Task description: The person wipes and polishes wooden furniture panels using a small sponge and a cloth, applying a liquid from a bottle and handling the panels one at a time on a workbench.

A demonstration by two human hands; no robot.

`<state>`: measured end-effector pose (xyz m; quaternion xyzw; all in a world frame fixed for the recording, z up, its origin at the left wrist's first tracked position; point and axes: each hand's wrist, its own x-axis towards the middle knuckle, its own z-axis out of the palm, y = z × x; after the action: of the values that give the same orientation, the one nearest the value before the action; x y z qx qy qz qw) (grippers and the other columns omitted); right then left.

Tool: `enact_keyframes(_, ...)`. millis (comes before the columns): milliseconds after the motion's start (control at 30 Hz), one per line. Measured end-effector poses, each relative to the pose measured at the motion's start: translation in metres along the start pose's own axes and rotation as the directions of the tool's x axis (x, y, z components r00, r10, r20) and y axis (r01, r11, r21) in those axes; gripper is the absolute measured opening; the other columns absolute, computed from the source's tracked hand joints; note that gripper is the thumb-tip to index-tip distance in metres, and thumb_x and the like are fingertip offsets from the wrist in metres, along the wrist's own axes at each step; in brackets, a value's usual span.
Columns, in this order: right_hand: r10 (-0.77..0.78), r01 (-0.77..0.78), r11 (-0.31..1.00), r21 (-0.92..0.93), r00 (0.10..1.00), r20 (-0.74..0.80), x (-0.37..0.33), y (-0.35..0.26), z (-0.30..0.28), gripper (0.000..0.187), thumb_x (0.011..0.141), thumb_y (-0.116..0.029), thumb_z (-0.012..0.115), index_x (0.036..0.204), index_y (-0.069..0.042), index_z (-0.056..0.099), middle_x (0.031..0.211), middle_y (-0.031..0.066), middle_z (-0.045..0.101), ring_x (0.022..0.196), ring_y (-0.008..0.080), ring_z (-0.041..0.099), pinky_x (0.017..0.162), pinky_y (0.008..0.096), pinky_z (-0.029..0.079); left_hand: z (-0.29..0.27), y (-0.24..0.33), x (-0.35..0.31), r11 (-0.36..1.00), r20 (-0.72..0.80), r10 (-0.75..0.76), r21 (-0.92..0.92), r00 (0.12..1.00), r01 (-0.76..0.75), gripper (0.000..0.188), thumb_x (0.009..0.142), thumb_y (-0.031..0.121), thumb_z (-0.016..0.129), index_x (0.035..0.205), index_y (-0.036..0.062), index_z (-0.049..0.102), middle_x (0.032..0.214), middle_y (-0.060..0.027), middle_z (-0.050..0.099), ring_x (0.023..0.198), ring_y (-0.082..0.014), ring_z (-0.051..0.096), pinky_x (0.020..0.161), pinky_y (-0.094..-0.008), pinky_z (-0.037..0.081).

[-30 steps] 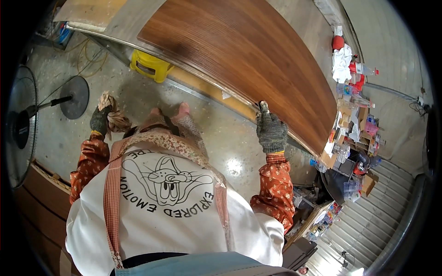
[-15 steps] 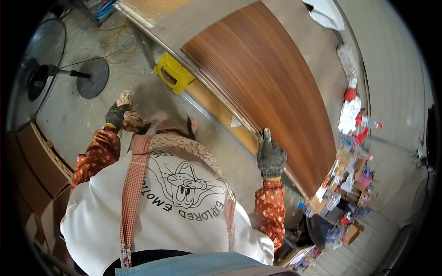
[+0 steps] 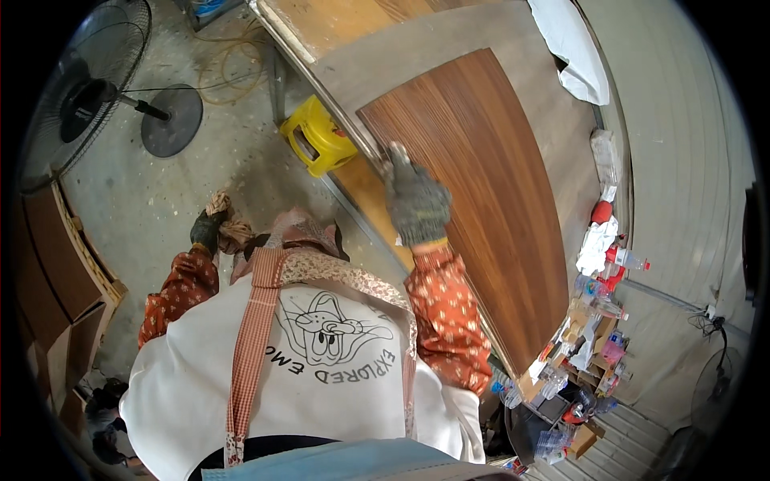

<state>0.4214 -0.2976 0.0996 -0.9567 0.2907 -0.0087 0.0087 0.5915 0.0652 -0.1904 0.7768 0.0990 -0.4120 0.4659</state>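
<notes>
A dark wood-grain panel (image 3: 481,184) lies on the grey worktable top (image 3: 353,72), its long near edge running along the table's edge. My right hand (image 3: 417,204), in a dark grey knit glove, rests with outstretched fingers on that near edge, close to the panel's far left corner. Nothing shows in its fingers, though its palm is hidden. Low on the left, away from the table, my left hand (image 3: 206,231), also gloved, is closed on a crumpled beige rag (image 3: 233,232).
Beside the table's near edge stands a yellow plastic stool (image 3: 318,136). A black floor fan (image 3: 88,104) is at the far left. Brown panels (image 3: 64,256) stand at the left. Bottles and boxes (image 3: 601,321) crowd the table's right end. White sheeting (image 3: 573,52) lies at the back.
My right hand has slid along the panel's near edge toward its far left corner. The left hand still holds the rag. The whole view has shifted slightly.
</notes>
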Motion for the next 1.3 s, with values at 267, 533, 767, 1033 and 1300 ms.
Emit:
enact_keyframes(267,-0.131,0.145,0.978,-0.150,0.986,0.099,0.048,-0.009,0.004,0.025,0.094,-0.027,0.045,0.108,-0.013,0.060,0.082,0.0125,0.065,0.073,0.0294,0.065,0.063,0.0447,0.048,0.011,0.023,-0.002,0.885,-0.063,0.464,-0.009,0.883,-0.466,0.041,0.093,0.029,0.054,0.125,0.0031,0.055,0.115,-0.0128,0.064,0.104,-0.0243,0.060,0.090,-0.0312,0.044)
enact_keyframes(533,-0.108,0.102,0.991,0.087,0.992,0.069,0.036,-0.012,-0.004,0.030,0.095,-0.029,0.042,0.114,-0.013,0.059,0.085,0.0152,0.065,0.079,0.0319,0.064,0.068,0.0458,0.048,0.021,0.193,-0.024,0.621,0.087,0.765,0.160,0.638,-0.767,0.035,0.089,0.016,0.058,0.121,0.0040,0.058,0.103,-0.0097,0.064,0.090,-0.0235,0.062,0.085,-0.0317,0.047)
enact_keyframes(767,0.089,-0.032,0.990,0.135,0.894,-0.439,-0.029,0.072,0.033,0.038,0.096,-0.032,0.046,0.125,-0.009,0.053,0.128,0.0137,0.053,0.109,0.0318,0.056,0.086,0.0398,0.047,0.180,0.305,-0.094,-0.348,0.406,0.892,0.338,-0.198,-0.874,0.052,0.079,0.024,0.067,0.127,0.0097,0.054,0.128,-0.0135,0.053,0.122,-0.0323,0.045,0.106,-0.0454,0.032)
enact_keyframes(1033,0.660,-0.408,0.713,0.570,0.666,-0.348,-0.062,0.094,0.033,0.035,0.093,-0.033,0.050,0.119,-0.012,0.059,0.112,0.0138,0.063,0.098,0.0338,0.060,0.084,0.0447,0.048,0.215,0.310,-0.040,-0.119,0.441,0.897,0.269,0.012,-0.956,0.049,0.086,0.022,0.059,0.130,0.0006,0.050,0.132,-0.0156,0.053,0.122,-0.0303,0.049,0.104,-0.0361,0.036)
enact_keyframes(1300,0.639,-0.302,0.688,0.660,0.682,-0.355,-0.139,0.083,0.034,0.037,0.093,-0.032,0.051,0.122,-0.010,0.058,0.113,0.0124,0.064,0.099,0.0305,0.061,0.086,0.0400,0.049,0.185,0.337,0.007,-0.077,0.428,0.899,0.365,0.094,-0.928,0.040,0.090,0.017,0.053,0.127,0.0000,0.052,0.125,-0.0143,0.057,0.112,-0.0261,0.054,0.096,-0.0326,0.042)
